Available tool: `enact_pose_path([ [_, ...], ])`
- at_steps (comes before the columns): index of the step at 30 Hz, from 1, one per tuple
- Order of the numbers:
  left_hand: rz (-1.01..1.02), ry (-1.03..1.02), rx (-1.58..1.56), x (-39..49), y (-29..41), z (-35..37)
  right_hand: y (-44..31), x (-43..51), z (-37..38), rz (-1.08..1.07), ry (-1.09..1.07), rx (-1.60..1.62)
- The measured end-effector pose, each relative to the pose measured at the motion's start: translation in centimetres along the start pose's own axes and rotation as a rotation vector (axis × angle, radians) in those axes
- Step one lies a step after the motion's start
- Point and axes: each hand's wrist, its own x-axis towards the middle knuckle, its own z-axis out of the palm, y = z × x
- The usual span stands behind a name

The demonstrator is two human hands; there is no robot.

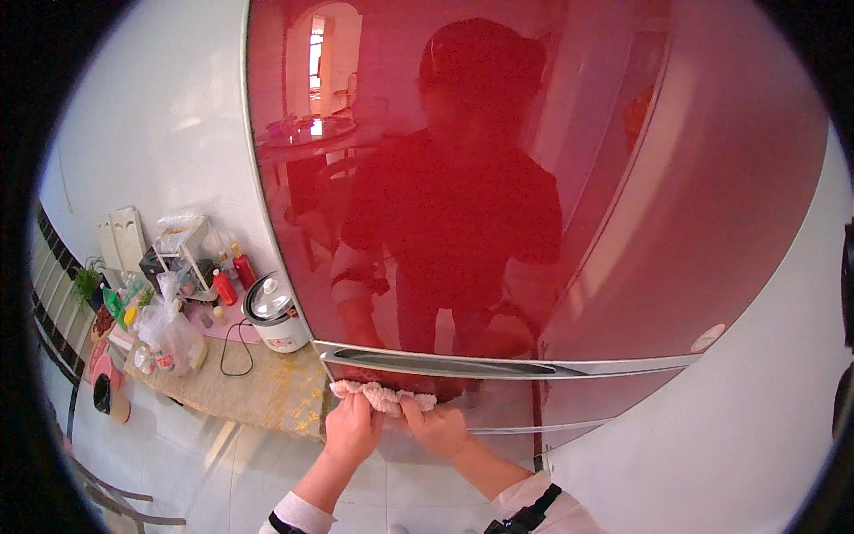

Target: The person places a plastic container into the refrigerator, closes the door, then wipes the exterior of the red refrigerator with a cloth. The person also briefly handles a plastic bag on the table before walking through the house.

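Observation:
A bunched pink plush cloth [381,396] is stretched between my two hands. My left hand [352,427] grips its left part, and my right hand [435,426] pinches its right end. Both hands are in front of a glossy red refrigerator [467,220], just below the silver handle strip [454,364] with its dark recess. The cloth hides a bit of the lower red panel behind it; whether it touches the panel I cannot tell. A second, thinner silver strip [534,427] runs lower down, to the right of my right hand.
Left of the refrigerator stands a low table with a patterned cover [267,390]. It bears a white rice cooker [270,314] with a glass lid, red bottles [225,287] and a filled plastic bag [173,334]. A bin [113,400] and curved chair rails [127,500] are at the far left.

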Motion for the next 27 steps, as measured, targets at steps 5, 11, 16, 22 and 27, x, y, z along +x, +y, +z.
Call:
enact_pose_path([
  [5,0.057,-0.077,0.036,-1.4,1.3,2.6,0.9,-4.0,0.7,0.080,-0.097,-0.022],
  [11,0.131,-0.254,0.060,-1.8,7.9,7.2,7.2,-12.0,-2.5,0.240,-0.219,-0.143],
  [16,0.316,-0.109,-0.043,-0.1,15.3,11.1,13.8,-16.2,-8.0,0.405,-0.184,-0.153],
  [22,0.393,0.195,-0.061,3.7,20.6,11.2,17.1,-14.0,-12.3,0.389,0.208,-0.114],
  [27,0.291,0.175,0.000,4.5,17.6,6.9,15.1,-8.7,-11.6,0.260,0.149,-0.072],
])
